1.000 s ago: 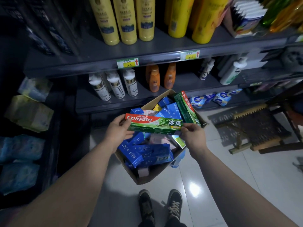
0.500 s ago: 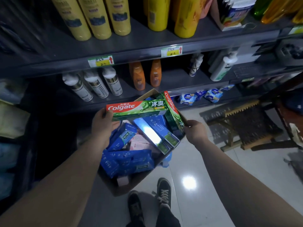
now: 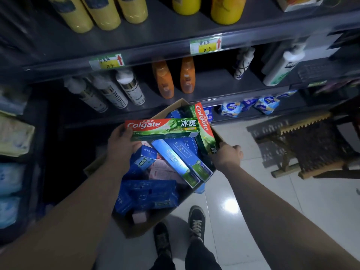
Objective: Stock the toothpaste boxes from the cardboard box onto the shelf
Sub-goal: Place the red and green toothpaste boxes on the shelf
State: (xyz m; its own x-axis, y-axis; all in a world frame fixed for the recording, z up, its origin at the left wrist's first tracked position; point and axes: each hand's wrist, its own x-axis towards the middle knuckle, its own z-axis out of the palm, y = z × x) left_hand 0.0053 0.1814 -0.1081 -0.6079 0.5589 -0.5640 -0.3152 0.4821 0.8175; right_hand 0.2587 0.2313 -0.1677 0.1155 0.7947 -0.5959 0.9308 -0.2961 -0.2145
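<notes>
An open cardboard box (image 3: 136, 229) stands on the floor in front of me, full of blue toothpaste boxes (image 3: 182, 162). My left hand (image 3: 120, 147) grips the left end of a green and red Colgate box (image 3: 165, 128) and holds it level above the carton. A second Colgate box (image 3: 204, 127) leans upright along the carton's right side. My right hand (image 3: 228, 157) has its fingers curled round the lower end of that box. The dark shelf (image 3: 214, 88) behind the carton carries orange and white bottles.
Yellow bottles (image 3: 105, 14) fill the upper shelf, which has price tags (image 3: 205, 45) on its edge. Blue packets (image 3: 266, 105) lie on the bottom shelf. A wooden folding stool (image 3: 303, 151) stands at the right, soft packs (image 3: 13, 133) at the left, my shoes (image 3: 196, 221) by the carton.
My right hand let go of the first Colgate box and moved right to the upright one. My left hand lifted the first box up toward the shelf.
</notes>
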